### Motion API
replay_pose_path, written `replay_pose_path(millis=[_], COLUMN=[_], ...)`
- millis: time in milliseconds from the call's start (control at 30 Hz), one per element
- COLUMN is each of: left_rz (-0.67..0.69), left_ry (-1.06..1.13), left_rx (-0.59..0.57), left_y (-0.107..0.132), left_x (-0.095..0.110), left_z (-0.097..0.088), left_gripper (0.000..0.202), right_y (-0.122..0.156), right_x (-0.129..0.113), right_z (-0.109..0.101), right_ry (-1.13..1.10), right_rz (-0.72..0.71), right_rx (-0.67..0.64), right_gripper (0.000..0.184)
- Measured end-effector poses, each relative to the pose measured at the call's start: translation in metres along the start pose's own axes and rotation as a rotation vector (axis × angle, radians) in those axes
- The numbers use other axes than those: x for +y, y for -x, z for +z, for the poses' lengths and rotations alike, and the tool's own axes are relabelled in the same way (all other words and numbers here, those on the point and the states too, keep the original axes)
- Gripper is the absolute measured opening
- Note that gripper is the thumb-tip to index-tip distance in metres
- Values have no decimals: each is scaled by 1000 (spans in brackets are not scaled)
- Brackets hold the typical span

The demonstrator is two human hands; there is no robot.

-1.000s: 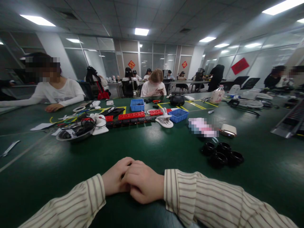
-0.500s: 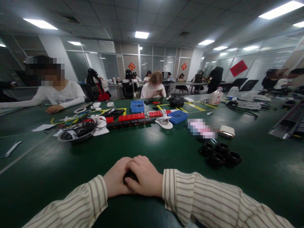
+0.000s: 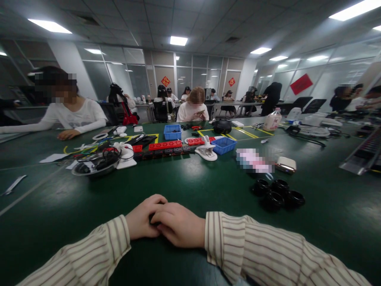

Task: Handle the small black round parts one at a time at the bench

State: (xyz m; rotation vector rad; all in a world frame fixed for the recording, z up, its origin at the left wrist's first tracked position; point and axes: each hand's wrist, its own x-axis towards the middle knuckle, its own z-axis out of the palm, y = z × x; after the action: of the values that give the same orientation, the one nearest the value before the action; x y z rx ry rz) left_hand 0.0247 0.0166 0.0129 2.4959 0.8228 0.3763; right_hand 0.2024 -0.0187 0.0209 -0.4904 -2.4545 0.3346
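Note:
My left hand [image 3: 143, 220] and my right hand [image 3: 181, 225] meet over the green table [image 3: 190, 178] at the near middle. Their fingers are curled and overlap around a small black part [image 3: 153, 218]. Only a dark sliver of it shows between the fingers, so its shape and kind are hidden. Both hands are closed, the right one lying partly over the left one's fingers. To the right, several black, ring-like round parts [image 3: 274, 201] with open tops stand in a cluster, apart from my hands.
A row of red and black sockets [image 3: 165, 145] runs across the table beyond my hands. Around it are a white clip base [image 3: 206, 153], a blue basket [image 3: 224, 146] and a metal bowl [image 3: 95, 171] of cables. A white-and-gold case [image 3: 286, 165] lies right. A co-worker [image 3: 76, 111] sits left.
My left hand has shifted slightly left, and my right hand has turned lower with its fingers reaching left. Less of the black part shows between them.

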Motion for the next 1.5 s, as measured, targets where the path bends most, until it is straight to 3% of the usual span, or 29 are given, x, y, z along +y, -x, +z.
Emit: replay_pose_path(millis=[200, 433, 633, 933, 1067, 1200, 1333, 1500], left_rz=[41, -11, -50, 24, 52, 61, 51, 4], left_ry=[-8, -74, -101, 13, 35, 18, -6, -14], left_rx=[-3, 105, 142, 16, 17, 27, 52, 96], left_y=[1, 1, 0, -1, -3, -2, -2, 0], left_x=[-3, 9, 14, 11, 7, 3, 5, 13], left_z=[2, 8, 11, 3, 5, 8, 8, 7], left_gripper=[45, 52, 37, 24, 23, 35, 53, 54], right_y=[-1, 0, 0, 0, 1, 1, 1, 1], right_x=[-1, 0, 0, 4, 5, 4, 3, 4], right_z=[-1, -2, -1, 3, 4, 3, 1, 1], right_ry=[7, 137, 113, 23, 2, 2, 48, 108], right_rz=[-40, 207, 261, 19, -67, -112, -23, 151], right_rx=[26, 53, 43, 40, 9, 56, 119, 109], right_gripper=[25, 30, 20, 15, 16, 19, 21, 29])
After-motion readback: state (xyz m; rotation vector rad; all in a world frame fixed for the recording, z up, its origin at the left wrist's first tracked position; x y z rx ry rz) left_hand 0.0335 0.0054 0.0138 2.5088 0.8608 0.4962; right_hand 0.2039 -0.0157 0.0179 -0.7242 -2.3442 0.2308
